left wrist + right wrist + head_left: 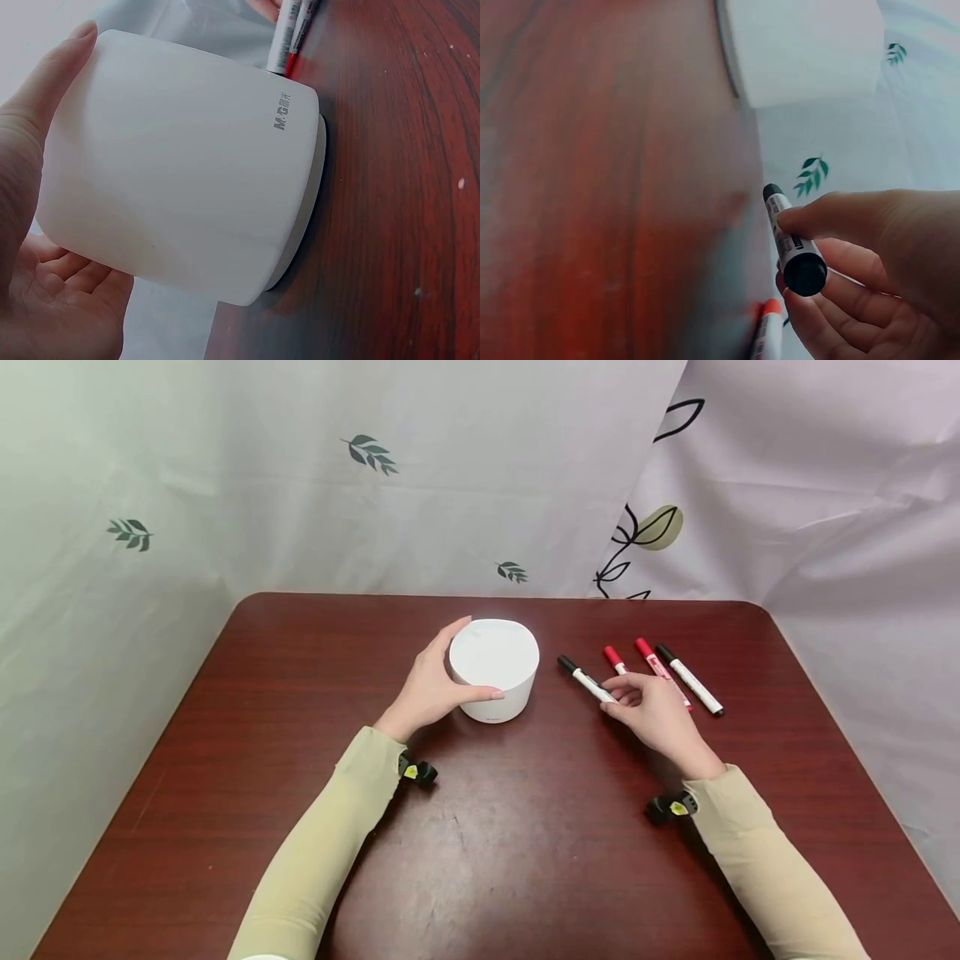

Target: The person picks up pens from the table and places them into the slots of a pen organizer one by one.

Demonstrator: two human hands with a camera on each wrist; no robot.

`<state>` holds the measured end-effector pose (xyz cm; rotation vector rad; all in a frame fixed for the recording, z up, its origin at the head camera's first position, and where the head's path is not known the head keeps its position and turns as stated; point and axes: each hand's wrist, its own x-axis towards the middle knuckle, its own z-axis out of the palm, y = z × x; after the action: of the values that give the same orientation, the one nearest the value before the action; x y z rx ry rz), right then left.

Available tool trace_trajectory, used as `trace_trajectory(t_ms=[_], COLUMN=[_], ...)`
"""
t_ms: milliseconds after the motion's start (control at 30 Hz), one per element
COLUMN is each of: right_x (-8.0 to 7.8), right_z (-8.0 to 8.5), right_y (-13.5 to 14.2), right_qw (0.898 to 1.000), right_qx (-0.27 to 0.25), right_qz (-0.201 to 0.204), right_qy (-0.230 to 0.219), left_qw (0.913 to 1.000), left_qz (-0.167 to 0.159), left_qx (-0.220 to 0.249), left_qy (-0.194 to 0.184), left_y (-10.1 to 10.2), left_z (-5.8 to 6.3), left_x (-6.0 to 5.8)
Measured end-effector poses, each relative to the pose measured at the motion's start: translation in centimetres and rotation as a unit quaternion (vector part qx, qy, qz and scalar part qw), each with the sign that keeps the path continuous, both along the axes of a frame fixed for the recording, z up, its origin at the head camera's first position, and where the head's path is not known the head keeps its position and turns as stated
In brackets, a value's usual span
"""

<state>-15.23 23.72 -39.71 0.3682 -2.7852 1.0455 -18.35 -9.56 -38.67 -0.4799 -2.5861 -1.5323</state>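
So closest in you've got two pale sleeves [322, 835] reaching over a dark reddish wooden surface [487, 860], with a little black camera [425, 774] strapped at each wrist. The right hand [660, 714] is mostly closed up, thumb and fingertips pinching a white marker [594, 685] with black ends. That marker points away toward the cup side; can't tell if its far tip touches the surface. The left hand [429, 687] is spread pretty wide around a white cup [501, 703], thumb on the near side, fingers round the back. The cup stands upright on the surface, just left of the held marker, mouth up. Right of that, a black-capped marker [690, 681] and two red markers [656, 662] lie on the surface, one red partly hidden behind the right hand. Way at the back hangs a pale curtain [285, 468] with leaf prints.
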Motion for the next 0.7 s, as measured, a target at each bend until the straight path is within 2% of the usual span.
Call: trace_trajectory(t_ms=[233, 600, 700], right_x=[-0.2, -0.3, -0.4], right_z=[1.3, 3.0, 3.5], right_y=[-0.2, -0.3, -0.5], right_qw=[1.000, 0.995, 0.991], right_qx=[-0.019, -0.080, -0.114], right_qz=[-0.008, -0.049, -0.046], right_qy=[0.020, 0.037, 0.044], left_qw=[1.0000, 1.0000, 1.0000], left_qz=[0.002, -0.005, -0.006], left_qx=[-0.008, -0.004, -0.004], left_qy=[0.002, -0.001, 0.000], left_y=[-0.1, -0.1, -0.1], left_z=[-0.1, 0.0, 0.0], left_x=[-0.2, -0.2, -0.3])
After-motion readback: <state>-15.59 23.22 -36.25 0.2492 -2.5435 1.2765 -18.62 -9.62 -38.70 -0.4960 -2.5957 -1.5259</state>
